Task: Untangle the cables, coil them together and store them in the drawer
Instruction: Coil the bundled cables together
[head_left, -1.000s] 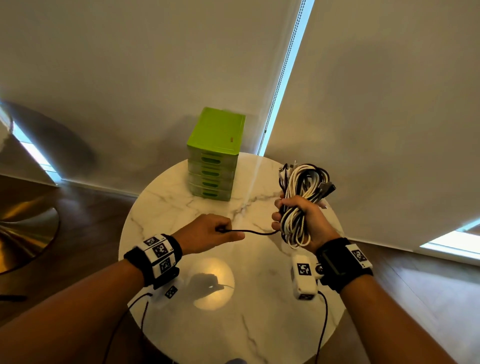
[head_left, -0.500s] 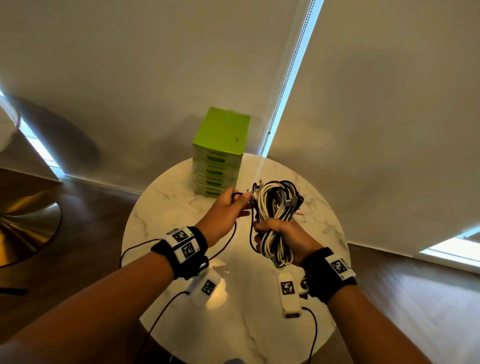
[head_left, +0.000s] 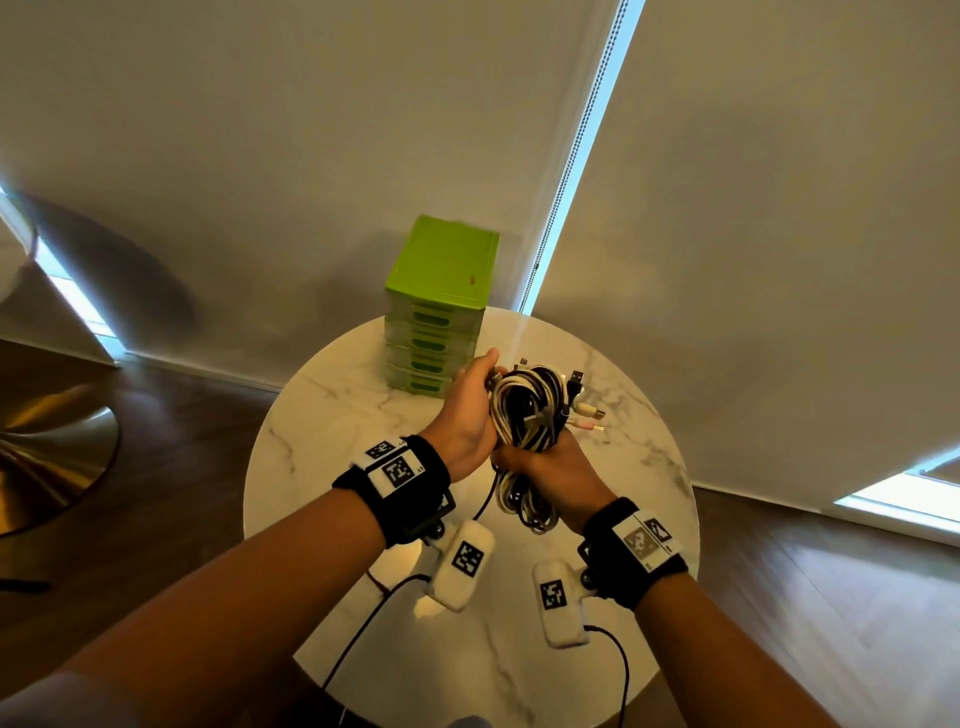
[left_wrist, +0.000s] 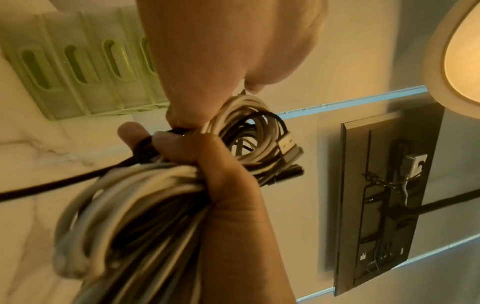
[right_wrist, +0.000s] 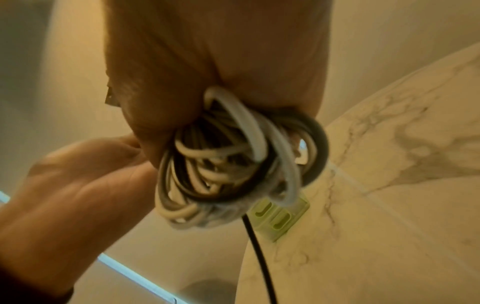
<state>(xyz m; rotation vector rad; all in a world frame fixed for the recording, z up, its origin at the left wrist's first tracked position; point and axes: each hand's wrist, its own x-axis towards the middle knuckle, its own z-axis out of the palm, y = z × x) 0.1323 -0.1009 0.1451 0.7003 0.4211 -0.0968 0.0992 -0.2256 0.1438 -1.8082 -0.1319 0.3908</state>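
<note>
A coiled bundle of white and black cables (head_left: 530, 410) is held upright above the round marble table (head_left: 363, 415). My right hand (head_left: 524, 452) grips it round the middle; the wrist views show the bundle (left_wrist: 145, 205) (right_wrist: 228, 164) in that fist. My left hand (head_left: 488, 371) is at the bundle's top left, its fingers curled on a black cable (left_wrist: 179, 129) there. A black strand (left_wrist: 52, 185) trails out of the grip. USB plugs (head_left: 582, 400) stick out to the right. The green drawer unit (head_left: 441, 312) stands behind with all its drawers closed.
The table's far edge sits close to window blinds (head_left: 727, 208). A gold lamp base (head_left: 52, 457) stands on the wood floor at left. Bare marble (head_left: 493, 665) shows in front of my hands.
My left hand carried the black cable's end from the table's left up to the top of the bundle. My right hand moved the bundle left toward the centre.
</note>
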